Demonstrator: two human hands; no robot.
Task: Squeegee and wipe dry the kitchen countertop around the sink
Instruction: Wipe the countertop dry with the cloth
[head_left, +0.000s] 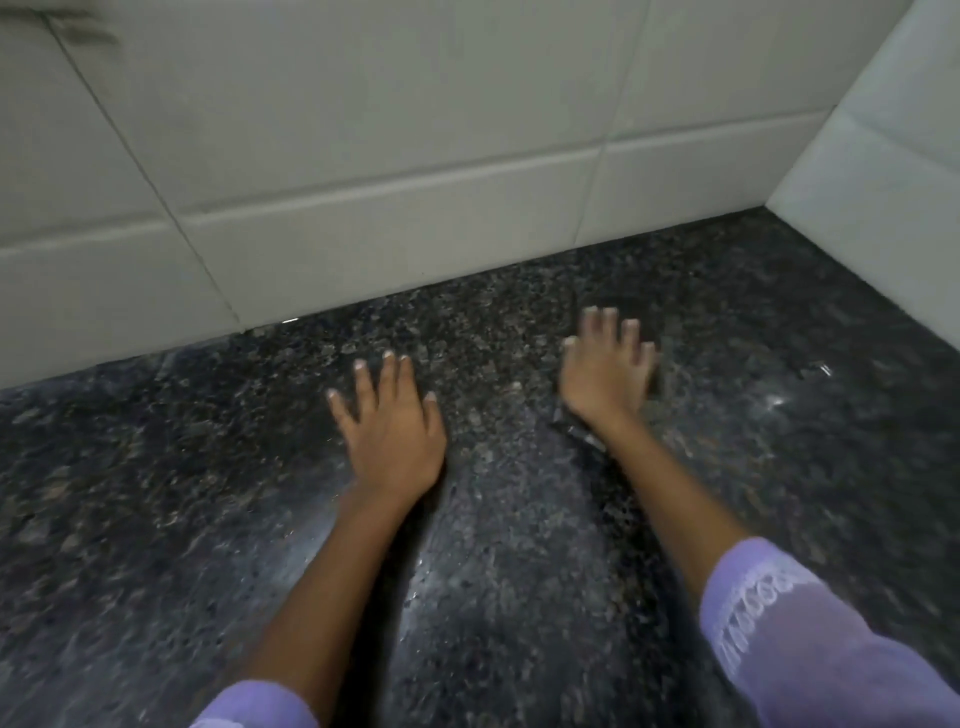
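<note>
The dark speckled granite countertop (498, 519) fills the lower view and shines with wet streaks. My left hand (392, 434) lies flat on it with fingers spread and nothing under it. My right hand (605, 371), blurred by motion, presses down with spread fingers on a dark flat cloth (652, 382). The cloth's edges show beside the fingers and below the wrist. Most of it is hidden under the palm. No sink is in view.
White wall tiles (395, 171) rise along the back of the counter. A second tiled wall (883, 171) meets them at the right, forming a corner. Lilac sleeves (789, 629) cover both forearms near the lower edge.
</note>
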